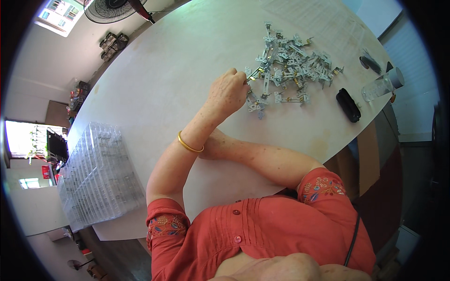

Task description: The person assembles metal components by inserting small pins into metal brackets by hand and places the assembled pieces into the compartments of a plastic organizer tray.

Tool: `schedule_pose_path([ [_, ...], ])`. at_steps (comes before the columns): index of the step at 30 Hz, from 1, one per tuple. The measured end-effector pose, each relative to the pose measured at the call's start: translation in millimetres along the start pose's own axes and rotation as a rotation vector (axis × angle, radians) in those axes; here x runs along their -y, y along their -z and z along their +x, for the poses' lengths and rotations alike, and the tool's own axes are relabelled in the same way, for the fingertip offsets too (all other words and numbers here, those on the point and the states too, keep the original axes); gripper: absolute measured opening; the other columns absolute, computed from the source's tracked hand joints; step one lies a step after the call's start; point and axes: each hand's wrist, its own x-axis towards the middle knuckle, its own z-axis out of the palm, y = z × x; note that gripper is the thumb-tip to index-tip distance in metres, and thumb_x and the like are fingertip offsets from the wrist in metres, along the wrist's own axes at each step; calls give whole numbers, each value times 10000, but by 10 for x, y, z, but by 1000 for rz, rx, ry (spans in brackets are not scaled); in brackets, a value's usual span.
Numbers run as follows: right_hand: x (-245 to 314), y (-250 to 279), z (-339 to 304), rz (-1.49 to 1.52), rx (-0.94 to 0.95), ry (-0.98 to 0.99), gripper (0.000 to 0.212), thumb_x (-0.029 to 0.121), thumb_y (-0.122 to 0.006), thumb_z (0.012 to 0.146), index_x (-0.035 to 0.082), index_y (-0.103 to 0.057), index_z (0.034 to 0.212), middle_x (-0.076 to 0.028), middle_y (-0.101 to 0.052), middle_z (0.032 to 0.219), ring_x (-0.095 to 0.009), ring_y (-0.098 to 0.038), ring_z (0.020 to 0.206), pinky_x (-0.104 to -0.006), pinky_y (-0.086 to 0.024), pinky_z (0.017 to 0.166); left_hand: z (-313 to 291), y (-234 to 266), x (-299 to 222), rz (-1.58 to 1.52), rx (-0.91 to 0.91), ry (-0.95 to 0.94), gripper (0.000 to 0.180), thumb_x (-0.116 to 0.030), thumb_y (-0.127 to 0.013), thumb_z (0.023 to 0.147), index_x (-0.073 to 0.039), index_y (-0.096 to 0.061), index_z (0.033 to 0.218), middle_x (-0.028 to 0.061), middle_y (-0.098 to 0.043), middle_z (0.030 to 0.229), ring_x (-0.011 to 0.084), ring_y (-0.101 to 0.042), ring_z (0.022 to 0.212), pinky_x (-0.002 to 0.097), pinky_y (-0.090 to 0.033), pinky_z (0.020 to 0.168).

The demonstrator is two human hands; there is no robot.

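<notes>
A person in a red blouse leans over a pale round surface (pixel 154 84), the left hand (pixel 228 92) reaching into the near edge of a loose heap of small grey metal brackets (pixel 290 63) that lies toward 1 o'clock. The fingers curl down at the heap's 8 o'clock fringe, touching or pinching a piece there — whether the grip has closed on anything cannot be told, since the knuckles hide the fingertips. A gold bangle (pixel 189 145) sits on that wrist. The right hand (pixel 212 146) is tucked under the left forearm near the centre, resting on the surface; its grip is hidden too.

The brackets are tangled and interlocked, so lifting 1 could drag several neighbours along and scatter them. Their stamped edges look sharp enough to nick a finger, in my judgement. At 3 o'clock a clear plastic bottle (pixel 382 86) lies on its side near the rim beside a black case (pixel 348 105) — a sweep of the arm that way might roll it off. Stacked clear plastic trays (pixel 101 175) sit at 8 o'clock, overhanging the edge slightly and open to a nudge from the left elbow.
</notes>
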Motion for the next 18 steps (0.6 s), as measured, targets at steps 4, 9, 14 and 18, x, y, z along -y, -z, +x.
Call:
schedule_pose_path([
  [4,-95,-96,-11,-66,-7,22,61,-36,-564,740,11,-546,775,-167,-628,805,-359,-586,803,-435,-454,703,-2,-10,30,-19,4,35,147,-133,-622,818,9,-649,843,146,-620,798,299,-611,767,396,-479,703],
  [9,-202,-132,-34,-121,-63,109,60,47,-623,739,30,-566,733,-145,-621,756,-348,-579,732,-424,-454,670,-16,154,-42,-250,73,278,202,-145,-609,773,50,-653,802,150,-650,683,232,-606,612,363,-483,606],
  [14,-89,-22,-39,-124,-153,273,37,35,-619,730,54,-614,760,-128,-649,792,-359,-619,757,-436,-485,672,-48,274,64,-181,11,237,182,-138,-604,781,36,-651,805,137,-638,740,228,-592,653,362,-477,633],
  [18,-146,-47,-20,-203,-122,292,55,39,-623,735,59,-625,786,-126,-649,781,-353,-629,765,-439,-497,680,-90,274,152,-14,-121,175,141,-121,-604,799,15,-640,801,128,-621,807,237,-586,699,369,-472,665],
])
